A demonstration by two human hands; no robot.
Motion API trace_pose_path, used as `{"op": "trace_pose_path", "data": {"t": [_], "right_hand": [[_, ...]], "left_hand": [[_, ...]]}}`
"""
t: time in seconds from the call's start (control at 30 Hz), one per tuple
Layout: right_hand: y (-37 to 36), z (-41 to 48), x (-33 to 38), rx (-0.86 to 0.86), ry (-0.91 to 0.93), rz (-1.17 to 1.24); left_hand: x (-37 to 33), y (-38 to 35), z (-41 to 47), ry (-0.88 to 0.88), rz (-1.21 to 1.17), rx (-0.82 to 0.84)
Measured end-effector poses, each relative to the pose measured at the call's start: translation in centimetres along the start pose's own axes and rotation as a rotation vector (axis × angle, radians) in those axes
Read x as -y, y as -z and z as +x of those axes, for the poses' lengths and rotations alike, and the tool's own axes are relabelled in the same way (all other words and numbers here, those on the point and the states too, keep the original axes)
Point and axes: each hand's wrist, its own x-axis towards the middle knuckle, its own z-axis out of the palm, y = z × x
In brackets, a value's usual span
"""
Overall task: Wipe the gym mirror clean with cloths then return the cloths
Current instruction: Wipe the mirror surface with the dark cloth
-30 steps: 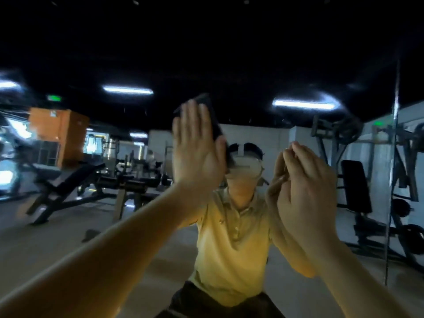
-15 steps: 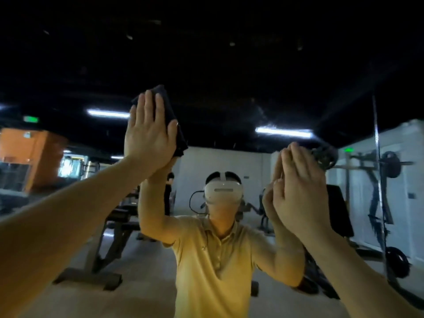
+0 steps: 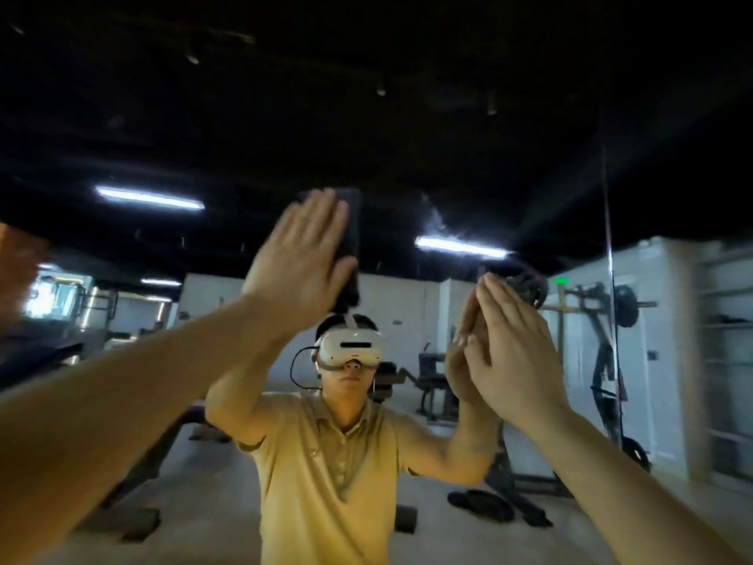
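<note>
Pressing a dark cloth [image 3: 353, 238] flat against the gym mirror [image 3: 448, 148], the left hand [image 3: 299, 258] sits high on the glass in the head view, just above the reflected headset [image 3: 352, 348]. Its fingers are straight and spread. Nothing is clenched, and the palm alone pins the cloth, whose edge pokes out past the fingertips and along the thumb side. The hand's outline is smeared, which suggests a stroke in progress.

The right hand [image 3: 517, 344] lies lower and to the right, also flat with fingers extended, meeting its own reflection palm to palm. Whether a second cloth is trapped beneath it cannot be told, since none shows around its edges.

A vertical seam [image 3: 610, 258] runs down the mirror well to the right of both hands. The reflection also shows a yellow shirt [image 3: 330, 475], a weight rack [image 3: 603, 320], a bench [image 3: 122, 524] and a ceiling light [image 3: 148, 197].

Judging by this, the wiping is under way rather than finished. Only the central, upper part of the panel is being covered, and faint specks show near the lights. The area beyond the seam and the return of the cloths appear to be left.
</note>
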Motion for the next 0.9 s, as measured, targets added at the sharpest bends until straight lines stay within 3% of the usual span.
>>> {"op": "trace_pose_path", "data": {"t": [0.1,0.2,0.3,0.37,0.43,0.47,0.63,0.7,0.77,0.83,0.9], "right_hand": [[1.0,0.0,-1.9,-0.095,0.038,-0.004],[1.6,0.7,-4.9,-0.101,0.027,-0.077],[1.2,1.5,-7.2,-0.090,-0.024,-0.030],[1.0,1.3,-8.3,-0.159,-0.040,0.122],[1.2,0.9,-10.0,-0.299,-0.064,0.228],[1.5,0.9,-11.2,-0.340,-0.067,0.241],[2.3,2.0,-18.7,-0.405,-0.126,0.118],[2.0,2.5,-21.1,-0.365,-0.191,0.088],[1.2,2.4,-22.7,-0.331,-0.141,0.039],[0.2,2.1,-23.5,-0.337,-0.082,0.035],[-0.4,2.2,-24.0,-0.364,-0.060,0.053]], "left_hand": [[-0.7,0.7,4.2,0.206,-0.001,-0.007],[-7.5,-0.1,8.0,0.279,-0.027,-0.063],[-16.8,-1.3,10.2,0.107,-0.065,-0.111],[-22.3,-1.5,9.8,-0.146,-0.104,-0.041],[-23.8,-1.6,8.4,-0.351,-0.089,0.043],[-22.9,-1.5,7.8,-0.368,-0.088,0.048],[-12.9,0.5,6.9,0.063,-0.018,0.007],[-12.2,1.2,7.9,0.174,-0.007,0.031],[-14.6,1.1,9.8,0.255,-0.035,0.014],[-18.8,0.4,12.4,0.221,-0.031,-0.021],[-23.8,-0.4,15.0,0.079,-0.044,-0.055]]}}
